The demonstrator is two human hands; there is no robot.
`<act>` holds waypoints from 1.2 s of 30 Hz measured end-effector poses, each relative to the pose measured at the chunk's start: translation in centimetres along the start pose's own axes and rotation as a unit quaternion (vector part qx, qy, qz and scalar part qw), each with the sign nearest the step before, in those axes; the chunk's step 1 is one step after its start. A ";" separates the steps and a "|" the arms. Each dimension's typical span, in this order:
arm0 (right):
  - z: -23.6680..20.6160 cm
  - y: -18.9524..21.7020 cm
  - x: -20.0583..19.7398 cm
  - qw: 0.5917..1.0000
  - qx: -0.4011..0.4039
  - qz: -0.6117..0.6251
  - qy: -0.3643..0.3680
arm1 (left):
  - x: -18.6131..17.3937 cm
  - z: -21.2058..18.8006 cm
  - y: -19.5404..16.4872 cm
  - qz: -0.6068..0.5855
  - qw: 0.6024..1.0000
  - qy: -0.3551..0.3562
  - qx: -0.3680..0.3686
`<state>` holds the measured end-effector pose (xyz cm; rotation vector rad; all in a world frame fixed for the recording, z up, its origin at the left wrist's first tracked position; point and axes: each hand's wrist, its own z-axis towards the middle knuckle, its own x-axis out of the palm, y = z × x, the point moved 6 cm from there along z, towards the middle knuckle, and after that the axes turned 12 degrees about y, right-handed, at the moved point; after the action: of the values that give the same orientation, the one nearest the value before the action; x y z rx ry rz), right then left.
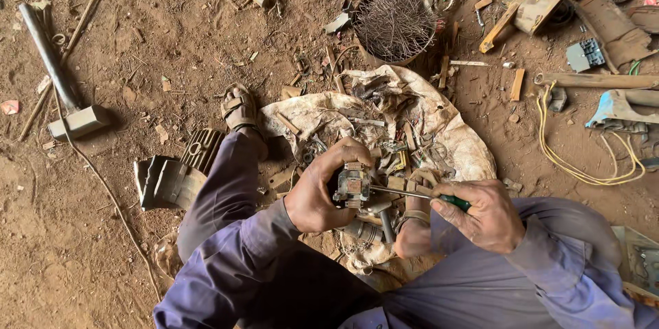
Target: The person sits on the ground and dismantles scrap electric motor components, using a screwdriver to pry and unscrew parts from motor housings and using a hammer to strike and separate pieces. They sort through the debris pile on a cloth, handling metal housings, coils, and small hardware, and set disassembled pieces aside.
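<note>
- Head view, far left: a sledgehammer (pixel 77 120) lies on the dirt floor (pixel 89 246), its long handle running toward the far left corner.
- Just right of it, near the person's left knee, sits a ribbed metal housing (pixel 175 171).
- A sandalled foot (pixel 239 108) rests at the left edge of a dirty white sack (pixel 460 143) spread on the floor and strewn with small metal parts.
- The left hand (pixel 317 195) is over the sack, its fingers (pixel 343 154) wrapped around a small metal electrical part (pixel 352 185) and pinching it firmly.
- The right hand (pixel 484 213) is just right of that, fingers closed tight on a green-handled screwdriver (pixel 449 200), whose shaft reaches left to touch the part.
- Far centre, beyond the sack, stands a round container of thin wires (pixel 395 21).
- On the right, a yellow cable (pixel 583 164) loops across the floor, with scrap wood and metal pieces beyond it.
</note>
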<state>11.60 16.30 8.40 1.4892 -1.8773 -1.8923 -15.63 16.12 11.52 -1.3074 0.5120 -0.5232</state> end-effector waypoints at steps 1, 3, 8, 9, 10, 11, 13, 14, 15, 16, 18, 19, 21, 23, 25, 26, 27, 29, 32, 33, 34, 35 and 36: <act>0.1 0.1 0.0 1.000 -0.006 0.003 -0.001 | -0.1 -0.1 -0.1 0.004 1.000 0.000 0.004; 0.3 0.5 -0.1 1.000 -0.011 -0.004 -0.003 | -0.2 -0.2 -0.1 0.011 1.000 -0.002 0.013; 0.9 1.2 -0.1 0.994 0.054 -0.081 -0.040 | -0.3 0.0 1.2 0.006 0.998 -0.043 -0.055; 1.1 1.7 -0.1 0.992 0.036 -0.113 -0.049 | -0.5 0.1 1.8 0.015 0.993 -0.064 -0.093; 1.2 2.2 -0.1 0.987 0.017 -0.145 -0.059 | -0.5 0.3 2.0 0.040 0.993 -0.060 -0.091; 1.2 2.6 -0.1 0.982 -0.002 -0.176 -0.068 | -0.5 0.4 2.1 0.065 0.992 -0.055 -0.091; 1.1 2.9 -0.3 0.988 -0.030 -0.138 -0.064 | -0.4 0.5 2.1 0.101 0.991 -0.051 -0.064; 1.0 2.9 -0.4 0.990 -0.041 -0.114 -0.065 | -0.4 0.5 1.8 0.115 0.992 -0.045 -0.035; 0.9 2.7 -0.5 0.993 -0.034 -0.094 -0.066 | -0.3 0.5 1.5 0.127 0.991 -0.035 -0.004; 0.7 2.5 -0.6 0.994 -0.027 -0.078 -0.067 | -0.3 0.4 1.6 0.092 0.995 -0.035 -0.001; 0.5 2.1 -0.7 0.996 -0.016 -0.064 -0.058 | -0.3 0.3 1.6 0.021 0.999 -0.041 0.009; 0.4 1.8 -0.6 0.997 -0.013 -0.062 -0.046 | -0.2 0.2 1.4 0.006 0.999 -0.041 0.016; 0.4 1.5 -0.5 0.998 -0.013 -0.053 -0.032 | -0.1 0.1 1.1 -0.025 0.998 -0.043 0.024; 0.5 1.3 -0.6 0.998 -0.018 -0.043 -0.036 | -0.1 0.0 0.6 -0.001 0.999 -0.034 0.025; 0.7 1.4 -0.7 0.999 -0.028 -0.030 -0.034 | -0.2 0.1 0.2 0.017 0.999 -0.021 0.034; 0.8 1.5 -0.8 0.999 -0.034 -0.023 -0.029 | -0.3 0.0 0.1 0.018 0.999 -0.018 0.036; 1.0 1.7 -0.9 0.999 -0.028 -0.034 -0.029 | -0.5 0.0 0.1 0.020 0.999 -0.015 0.034; 1.3 2.2 -0.9 0.998 -0.013 -0.047 -0.032 | -0.7 -0.1 0.4 -0.003 1.000 -0.022 0.006; 1.2 4.3 -1.5 0.989 -0.042 -0.104 -0.097 | -1.3 0.3 1.1 0.040 0.997 -0.064 -0.024; 1.2 4.5 -1.5 0.985 -0.011 -0.138 -0.098 | -1.4 0.4 1.4 0.064 0.993 -0.087 -0.037; 1.0 4.7 -1.6 0.980 0.018 -0.173 -0.096 | -1.4 0.6 1.7 0.066 0.992 -0.098 -0.049; 0.9 4.9 -1.9 0.973 0.047 -0.203 -0.095 | -1.4 0.7 2.0 0.070 0.990 -0.107 -0.064; 0.8 5.2 -2.2 0.973 0.035 -0.205 -0.102 | -1.4 0.9 2.3 0.075 0.987 -0.115 -0.079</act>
<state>9.40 17.04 13.60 1.8945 -1.8433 -2.2485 -16.04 18.07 9.52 -1.4461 0.4618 -0.2051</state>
